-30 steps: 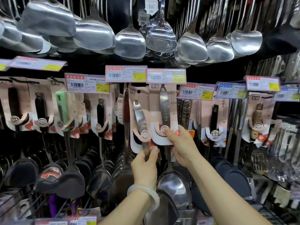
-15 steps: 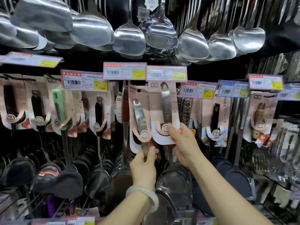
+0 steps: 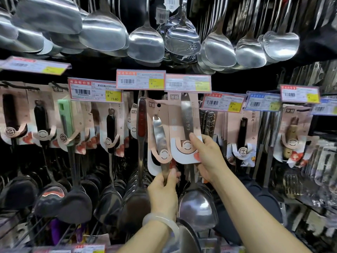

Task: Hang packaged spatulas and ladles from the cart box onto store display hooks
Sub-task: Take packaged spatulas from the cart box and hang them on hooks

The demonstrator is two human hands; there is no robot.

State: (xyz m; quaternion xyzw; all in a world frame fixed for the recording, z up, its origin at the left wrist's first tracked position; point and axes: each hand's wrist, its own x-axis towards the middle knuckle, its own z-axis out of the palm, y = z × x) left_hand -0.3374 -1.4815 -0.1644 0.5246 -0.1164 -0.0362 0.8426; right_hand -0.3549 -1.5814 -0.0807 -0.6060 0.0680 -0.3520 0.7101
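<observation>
A steel spatula on a pink card [image 3: 159,136] is tilted in front of the display, its hang hole near the top. My left hand [image 3: 164,190] grips its metal handle just below the card. Right beside it hangs a second carded steel spatula [image 3: 186,125] under a price tag. My right hand [image 3: 207,157] pinches the lower right part of that card, thumb on its front. The bowl of this spatula [image 3: 197,205] shows below my hands. The hook itself is hidden behind the price tags.
Carded black and green-handled spatulas [image 3: 65,125] hang in a row to the left, more carded tools [image 3: 291,136] to the right. Bare steel ladles and spatulas [image 3: 145,41] hang overhead. Price tags [image 3: 140,79] jut out above the hooks. A red-handled spatula [image 3: 141,121] hangs left of my hands.
The view has drifted slightly downward and closer. Both hands keep their grips; the tilted card in my left hand has shifted a little up toward the hook row.
</observation>
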